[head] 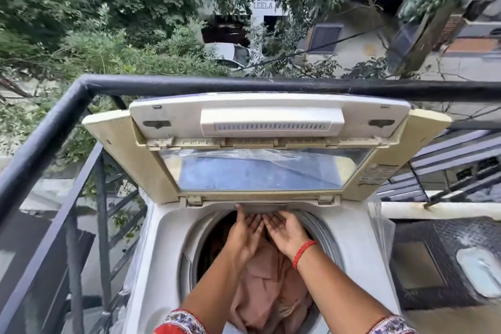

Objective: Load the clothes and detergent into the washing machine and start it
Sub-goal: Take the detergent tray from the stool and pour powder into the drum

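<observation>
1. Head view: a top-loading washing machine [160,225] stands on a balcony against a black railing [189,84], its lid [267,144] raised upright.
2. Both arms reach over the round drum opening [322,222].
3. The left hand [245,230] and right hand [284,232] lie side by side, fingers straight and spread, fingertips at the far rim just below the lid hinge; neither grips anything.
4. The right wrist wears a red thread band [303,252].
5. Pink clothes [268,287] sit in the drum, under and nearer than the hands, between the two forearms.
6. Whether the palms touch the cloth cannot be told.
</observation>
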The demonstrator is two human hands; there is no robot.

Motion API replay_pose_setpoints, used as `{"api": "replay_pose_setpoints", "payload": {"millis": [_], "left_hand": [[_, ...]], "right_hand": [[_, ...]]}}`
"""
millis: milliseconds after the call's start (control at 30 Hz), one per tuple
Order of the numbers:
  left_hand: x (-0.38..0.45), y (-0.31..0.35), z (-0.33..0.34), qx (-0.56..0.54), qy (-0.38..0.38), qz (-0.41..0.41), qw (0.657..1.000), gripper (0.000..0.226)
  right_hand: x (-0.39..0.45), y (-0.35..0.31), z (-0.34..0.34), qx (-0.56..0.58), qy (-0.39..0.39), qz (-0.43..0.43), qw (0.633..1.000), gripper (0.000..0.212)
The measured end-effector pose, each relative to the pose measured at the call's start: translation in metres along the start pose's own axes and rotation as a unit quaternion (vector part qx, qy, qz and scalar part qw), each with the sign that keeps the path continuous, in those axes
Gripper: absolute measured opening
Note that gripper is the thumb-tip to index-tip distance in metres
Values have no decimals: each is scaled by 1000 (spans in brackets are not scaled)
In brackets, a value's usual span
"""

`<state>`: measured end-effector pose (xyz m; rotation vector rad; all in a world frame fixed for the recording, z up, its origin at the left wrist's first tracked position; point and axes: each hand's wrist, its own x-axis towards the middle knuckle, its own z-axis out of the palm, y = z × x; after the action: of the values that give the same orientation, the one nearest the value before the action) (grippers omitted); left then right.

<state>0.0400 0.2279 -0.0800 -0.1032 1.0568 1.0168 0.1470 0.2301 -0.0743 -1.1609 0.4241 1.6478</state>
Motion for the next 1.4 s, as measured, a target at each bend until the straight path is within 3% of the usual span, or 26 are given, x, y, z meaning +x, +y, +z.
{"api": "replay_pose_setpoints", "payload": {"millis": [133,567,767,800,867,933,1067,1133,1267,1400], "left_hand": [[1,-1,-21,36,-28,-22,999,77],[-20,-15,-56,118,-42,-30,992,64],[-32,-14,-57,252,2,-14,968,51],[-34,-15,-57,317,21,7,948,52],[-39,-19,-56,475,49,62,877,55],[-49,-26,-49,560,31,124,819,51],[-77,-54,-9,592,-85,193,778,22],[-90,-74,18,622,-163,214,735,15],[-114,-121,76,671,-285,262,632,14],[-129,-179,131,706,-349,273,552,19]], "right_hand": [[-6,5,-13,0,4,10,1000,22],[-23,25,-35,-34,29,2,999,24],[-31,17,-36,-88,31,-13,996,19],[-36,16,-37,-102,33,-17,994,17],[-50,12,-42,-139,35,-33,989,16],[-65,7,-50,-173,28,-54,983,19],[-104,-20,-78,-124,2,-120,985,17],[-126,-43,-103,-101,-1,-187,977,13],[-174,-94,-161,-130,84,-316,936,16],[-205,-145,-237,-98,155,-369,911,19]]}}
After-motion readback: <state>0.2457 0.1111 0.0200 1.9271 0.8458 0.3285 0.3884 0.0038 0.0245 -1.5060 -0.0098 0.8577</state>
